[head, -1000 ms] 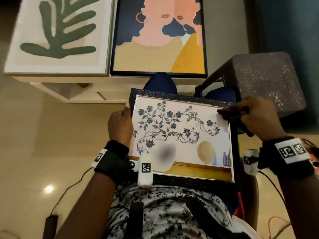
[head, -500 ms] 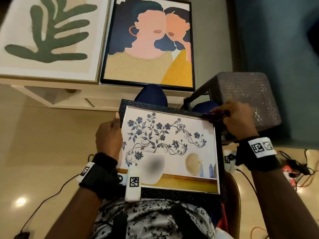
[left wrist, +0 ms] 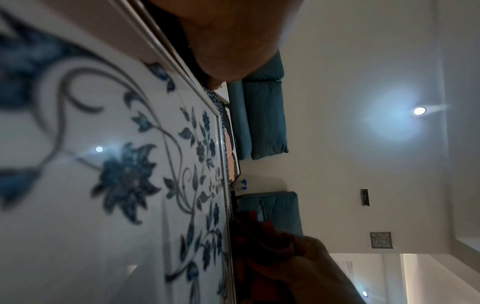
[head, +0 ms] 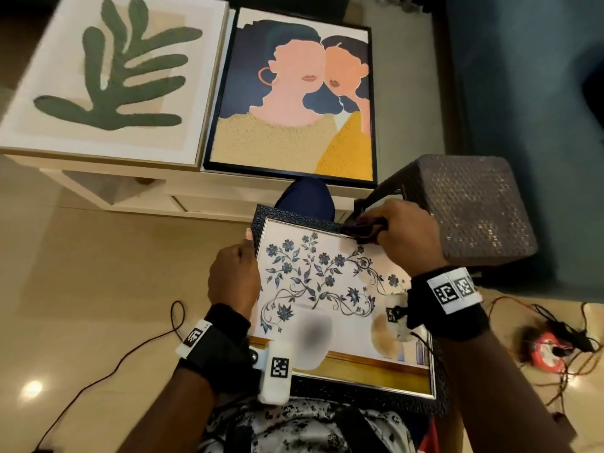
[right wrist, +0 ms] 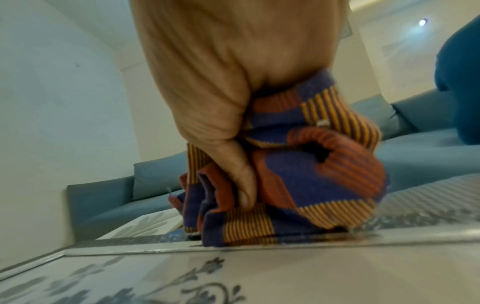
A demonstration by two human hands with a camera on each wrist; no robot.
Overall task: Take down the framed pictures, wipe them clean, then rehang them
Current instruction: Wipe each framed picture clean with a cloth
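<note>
A seated person's left hand [head: 233, 276] grips the left edge of a floral picture [head: 327, 289] lying flat on their lap, steadying it for wiping. At the picture's far right corner, the right hand [head: 405, 237] bunches a striped cloth [right wrist: 298, 185] tight in its grip, pressing it onto the frame.

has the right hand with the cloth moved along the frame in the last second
Yes. The right hand, gripping the cloth, has slid from the flower picture's far right corner toward the middle of its top edge, now covering more of the glass.
</note>
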